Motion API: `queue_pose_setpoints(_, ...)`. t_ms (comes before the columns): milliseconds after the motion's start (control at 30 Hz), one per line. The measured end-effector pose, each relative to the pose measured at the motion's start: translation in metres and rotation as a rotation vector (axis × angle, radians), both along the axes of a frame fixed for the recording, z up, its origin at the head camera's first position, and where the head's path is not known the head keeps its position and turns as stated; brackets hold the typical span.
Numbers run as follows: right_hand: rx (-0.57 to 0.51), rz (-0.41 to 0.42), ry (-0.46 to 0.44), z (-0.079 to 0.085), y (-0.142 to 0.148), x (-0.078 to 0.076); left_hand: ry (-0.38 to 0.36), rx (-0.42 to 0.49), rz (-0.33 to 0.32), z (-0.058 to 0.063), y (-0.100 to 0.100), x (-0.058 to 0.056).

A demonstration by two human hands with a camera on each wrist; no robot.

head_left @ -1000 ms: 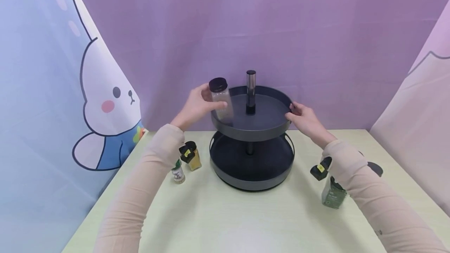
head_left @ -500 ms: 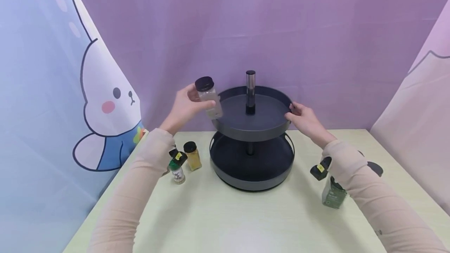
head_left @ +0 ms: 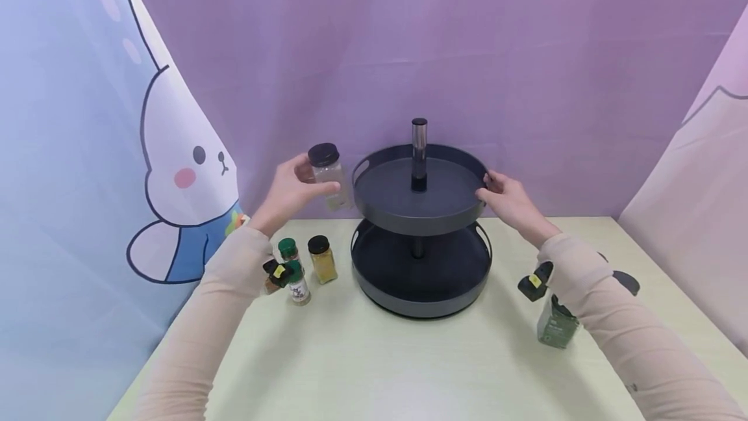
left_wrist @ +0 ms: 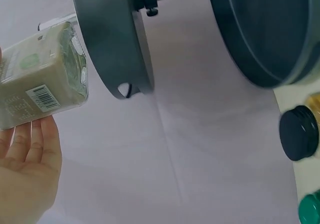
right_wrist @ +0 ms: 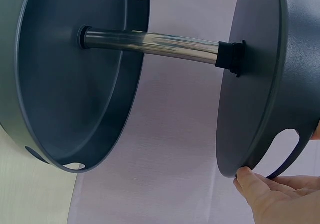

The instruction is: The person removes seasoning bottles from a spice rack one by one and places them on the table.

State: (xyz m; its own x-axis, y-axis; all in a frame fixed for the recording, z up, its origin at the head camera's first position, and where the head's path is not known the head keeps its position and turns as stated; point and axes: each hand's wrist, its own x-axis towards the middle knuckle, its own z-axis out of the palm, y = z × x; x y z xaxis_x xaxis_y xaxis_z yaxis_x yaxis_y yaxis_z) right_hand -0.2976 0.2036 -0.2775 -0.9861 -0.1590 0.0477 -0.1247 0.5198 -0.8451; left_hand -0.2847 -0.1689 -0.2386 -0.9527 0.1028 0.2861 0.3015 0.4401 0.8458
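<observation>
A clear square spice jar point(head_left: 332, 182) with a black lid is gripped in my left hand point(head_left: 292, 190), tilted in the air just left of the upper tray. In the left wrist view the jar point(left_wrist: 42, 76) shows a barcode and pale contents. My right hand point(head_left: 511, 202) holds the right rim of the upper tray at its cut-out handle, thumb below the edge in the right wrist view. The dark two-tier rotating stand point(head_left: 421, 223) stands on the table, a metal post through its middle. Nothing lies on the visible floor of either tray.
Left of the stand are a yellow spice jar point(head_left: 323, 262) with a black lid and green-lidded shakers point(head_left: 299, 291), partly behind the wrist camera. On the right, a green packet point(head_left: 557, 325) and a dark round lid point(head_left: 626, 282) sit partly behind my right sleeve.
My left hand has moved left, then down, carrying the jar from over the upper tray to outside its left rim. My right hand has stayed on the rim.
</observation>
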Motion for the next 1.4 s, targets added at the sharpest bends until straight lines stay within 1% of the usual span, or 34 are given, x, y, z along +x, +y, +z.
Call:
queue_pose_setpoints(167, -0.003, -0.001, -0.005, 0.0, 0.0, 0.0, -0.043, -0.065, 0.03, -0.006, -0.017, 0.007)
queue_pose_setpoints(300, 0.0, -0.007, -0.001, 0.0, -0.001, -0.001, -0.073, -0.116, 0.041, -0.012, -0.031, 0.012)
queue_pose_setpoints(500, -0.004, -0.007, 0.004, 0.0, -0.001, -0.001, -0.108, -0.142, 0.072, -0.025, -0.051, 0.019)
queue_pose_setpoints(733, 0.005, -0.01, 0.015, -0.001, -0.002, -0.002, -0.136, -0.206, 0.112, -0.04, -0.075, 0.026)
queue_pose_setpoints(867, 0.007, -0.009, 0.014, 0.001, -0.001, -0.001, -0.138, -0.207, 0.121, -0.048, -0.086, 0.031)
queue_pose_setpoints(1067, 0.002, -0.004, 0.003, 0.002, -0.001, 0.0, -0.169, -0.191, 0.125, -0.059, -0.102, 0.038)
queue_pose_setpoints(1267, 0.003, -0.008, 0.001, 0.0, 0.001, -0.001, -0.196, -0.198, 0.129, -0.073, -0.116, 0.042)
queue_pose_setpoints(1400, 0.0, -0.008, 0.006, -0.001, 0.001, -0.002, -0.215, -0.2, 0.147, -0.081, -0.122, 0.046)
